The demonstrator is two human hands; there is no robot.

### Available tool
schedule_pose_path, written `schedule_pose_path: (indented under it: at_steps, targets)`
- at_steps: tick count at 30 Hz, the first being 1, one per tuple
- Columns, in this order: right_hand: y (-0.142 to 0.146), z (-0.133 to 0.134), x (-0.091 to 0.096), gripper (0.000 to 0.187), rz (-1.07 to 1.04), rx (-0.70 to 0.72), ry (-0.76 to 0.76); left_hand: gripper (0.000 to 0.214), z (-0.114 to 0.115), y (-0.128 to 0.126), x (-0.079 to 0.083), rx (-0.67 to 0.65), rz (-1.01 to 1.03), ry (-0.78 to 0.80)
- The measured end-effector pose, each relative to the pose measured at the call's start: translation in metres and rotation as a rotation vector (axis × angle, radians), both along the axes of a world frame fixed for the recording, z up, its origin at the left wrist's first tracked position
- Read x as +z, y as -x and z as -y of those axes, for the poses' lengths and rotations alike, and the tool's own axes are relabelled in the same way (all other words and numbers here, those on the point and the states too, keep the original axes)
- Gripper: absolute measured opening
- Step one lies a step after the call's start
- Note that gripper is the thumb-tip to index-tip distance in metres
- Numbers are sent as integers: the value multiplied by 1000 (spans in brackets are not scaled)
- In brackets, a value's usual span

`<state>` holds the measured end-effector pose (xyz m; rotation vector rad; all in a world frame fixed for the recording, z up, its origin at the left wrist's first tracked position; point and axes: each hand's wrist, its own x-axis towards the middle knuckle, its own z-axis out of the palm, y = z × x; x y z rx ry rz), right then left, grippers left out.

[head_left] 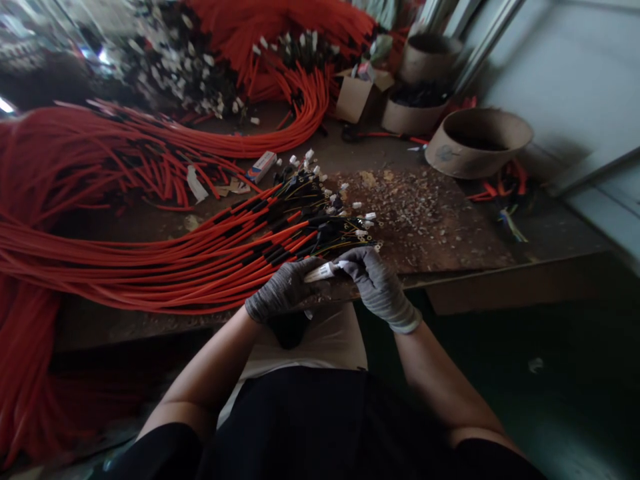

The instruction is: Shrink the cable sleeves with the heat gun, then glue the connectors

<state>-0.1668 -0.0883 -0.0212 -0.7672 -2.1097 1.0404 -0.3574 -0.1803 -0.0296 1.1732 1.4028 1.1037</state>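
My left hand (287, 290), in a grey knit glove, is closed around a small white tube (323, 272) with dark print, held at the front edge of the bench. The fingers of my right hand (377, 287), gloved the same way, pinch the tube's narrow white end; whether that end is a cap or a nozzle I cannot tell. Just beyond both hands lies a bundle of red cables (200, 257) with black sleeves, its thin wires ending in white connectors (370, 216) and ring terminals. The right fingertips are close to those terminals.
A brown board (460, 227) strewn with small scraps lies to the right. Round cardboard tubs (475, 150) and an open carton (356, 97) stand at the back right. A small printed box (261, 167) sits behind the bundle. More red cables (40, 160) hang over the left side.
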Motion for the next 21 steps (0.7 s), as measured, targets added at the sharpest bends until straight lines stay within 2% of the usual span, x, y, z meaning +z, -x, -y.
schedule_pose_path:
  at_steps: [6,11,15,18,21]
  targets:
    - [1,0,-2,13,3,-13,-73,37,1,-4,1,-12,-13,10]
    - [5,2,2,9,15,29,-135,37,3,-4,4,-17,-49,29]
    - [5,-2,1,10,43,88,-213,42,10,-2,4,-49,136,86]
    - [-2,-35,4,13,153,3,-307,50,14,-2,7,-24,393,112]
    - [-13,-90,17,12,270,-313,-318,49,6,-6,14,61,580,70]
